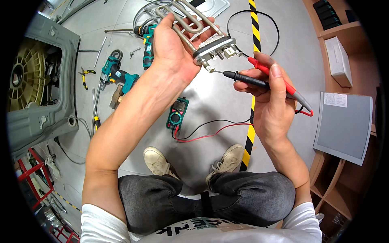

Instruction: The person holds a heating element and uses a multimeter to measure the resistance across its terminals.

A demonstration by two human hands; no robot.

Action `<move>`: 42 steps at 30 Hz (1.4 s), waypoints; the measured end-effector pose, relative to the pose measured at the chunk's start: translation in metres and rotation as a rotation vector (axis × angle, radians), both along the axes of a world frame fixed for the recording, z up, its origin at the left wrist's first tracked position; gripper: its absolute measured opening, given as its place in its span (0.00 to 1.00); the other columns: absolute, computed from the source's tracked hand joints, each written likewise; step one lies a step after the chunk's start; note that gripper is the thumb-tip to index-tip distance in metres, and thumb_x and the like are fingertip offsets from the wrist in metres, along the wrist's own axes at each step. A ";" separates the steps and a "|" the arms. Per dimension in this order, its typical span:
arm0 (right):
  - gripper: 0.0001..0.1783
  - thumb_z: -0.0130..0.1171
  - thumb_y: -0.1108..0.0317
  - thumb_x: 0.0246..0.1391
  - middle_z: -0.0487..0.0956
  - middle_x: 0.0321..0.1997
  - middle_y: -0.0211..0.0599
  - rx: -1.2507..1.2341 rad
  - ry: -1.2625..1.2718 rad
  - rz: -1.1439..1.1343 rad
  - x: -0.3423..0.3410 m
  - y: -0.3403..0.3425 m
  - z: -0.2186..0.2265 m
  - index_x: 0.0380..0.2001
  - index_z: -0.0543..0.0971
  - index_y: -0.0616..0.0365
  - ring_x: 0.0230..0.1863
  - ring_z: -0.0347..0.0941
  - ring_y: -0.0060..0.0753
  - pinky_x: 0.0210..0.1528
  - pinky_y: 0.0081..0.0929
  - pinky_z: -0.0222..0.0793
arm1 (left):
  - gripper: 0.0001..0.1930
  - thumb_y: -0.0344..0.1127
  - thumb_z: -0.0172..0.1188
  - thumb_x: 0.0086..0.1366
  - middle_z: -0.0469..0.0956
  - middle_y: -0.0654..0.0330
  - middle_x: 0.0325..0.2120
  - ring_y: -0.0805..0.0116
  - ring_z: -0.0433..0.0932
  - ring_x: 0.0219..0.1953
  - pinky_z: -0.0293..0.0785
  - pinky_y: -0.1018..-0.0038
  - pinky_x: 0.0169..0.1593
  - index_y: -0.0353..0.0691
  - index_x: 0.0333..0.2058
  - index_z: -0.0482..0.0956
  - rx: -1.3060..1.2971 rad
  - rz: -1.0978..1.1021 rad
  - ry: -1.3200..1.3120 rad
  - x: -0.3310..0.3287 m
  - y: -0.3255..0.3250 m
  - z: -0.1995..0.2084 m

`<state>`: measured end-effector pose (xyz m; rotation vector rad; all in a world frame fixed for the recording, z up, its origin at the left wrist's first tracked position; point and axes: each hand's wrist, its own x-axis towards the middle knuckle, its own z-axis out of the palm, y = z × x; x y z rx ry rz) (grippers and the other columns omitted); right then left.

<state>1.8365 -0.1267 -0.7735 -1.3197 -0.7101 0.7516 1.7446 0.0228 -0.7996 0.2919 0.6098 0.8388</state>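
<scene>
Heating element [190, 24], looped bare metal tube on flanged terminal plate, clamped in left hand [170, 48] above floor [210, 97]. Black probe [247, 79], red probe [279, 79] pinched together in right hand [271, 105]; black tip touched to terminal. Green multimeter [177, 113] laid on floor below hands.

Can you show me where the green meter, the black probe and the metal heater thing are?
Green meter [176, 114]: head view, on its dial.
Black probe [247, 79]: head view, on its handle.
Metal heater [187, 20]: head view, on its bent tubes.
</scene>
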 end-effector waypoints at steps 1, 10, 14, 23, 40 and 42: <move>0.26 0.43 0.56 0.65 0.79 0.32 0.46 0.001 0.001 0.001 0.000 0.000 0.000 0.50 0.70 0.74 0.29 0.79 0.36 0.37 0.30 0.77 | 0.25 0.46 0.25 0.71 0.72 0.40 0.46 0.46 0.72 0.50 0.70 0.47 0.56 0.31 0.46 0.64 -0.001 -0.001 0.003 0.000 0.001 0.000; 0.25 0.44 0.57 0.65 0.79 0.33 0.45 -0.016 0.022 0.034 0.002 0.002 -0.008 0.49 0.71 0.73 0.31 0.79 0.35 0.38 0.29 0.77 | 0.24 0.46 0.26 0.71 0.73 0.41 0.45 0.47 0.74 0.47 0.72 0.49 0.53 0.32 0.44 0.65 -0.026 -0.008 0.010 0.000 0.002 -0.008; 0.25 0.45 0.57 0.65 0.79 0.33 0.45 -0.089 0.051 0.045 0.008 0.002 -0.018 0.48 0.72 0.72 0.32 0.78 0.34 0.39 0.27 0.77 | 0.23 0.46 0.27 0.72 0.74 0.42 0.44 0.50 0.75 0.45 0.74 0.51 0.51 0.34 0.44 0.65 0.017 -0.039 0.027 0.005 0.008 -0.031; 0.21 0.49 0.55 0.63 0.75 0.30 0.35 -0.442 -0.236 0.172 0.060 -0.034 -0.125 0.34 0.78 0.66 0.33 0.72 0.26 0.40 0.27 0.68 | 0.19 0.46 0.38 0.73 0.74 0.49 0.41 0.59 0.77 0.39 0.78 0.61 0.46 0.34 0.46 0.66 -0.056 -0.433 0.486 0.026 0.010 -0.186; 0.12 0.54 0.66 0.51 0.78 0.31 0.55 -0.698 -0.141 0.707 -0.048 -0.020 -0.236 0.33 0.78 0.64 0.37 0.75 0.57 0.38 0.41 0.68 | 0.25 0.55 0.44 0.69 0.74 0.56 0.32 0.68 0.73 0.36 0.74 0.66 0.43 0.33 0.41 0.72 0.271 -1.079 0.777 0.054 0.006 -0.255; 0.13 0.55 0.64 0.51 0.79 0.31 0.54 -0.732 -0.217 0.566 -0.058 -0.017 -0.246 0.33 0.78 0.65 0.35 0.75 0.57 0.37 0.41 0.69 | 0.31 0.56 0.44 0.69 0.71 0.46 0.49 0.58 0.68 0.54 0.69 0.62 0.55 0.29 0.54 0.68 0.442 -1.063 0.893 0.039 0.014 -0.241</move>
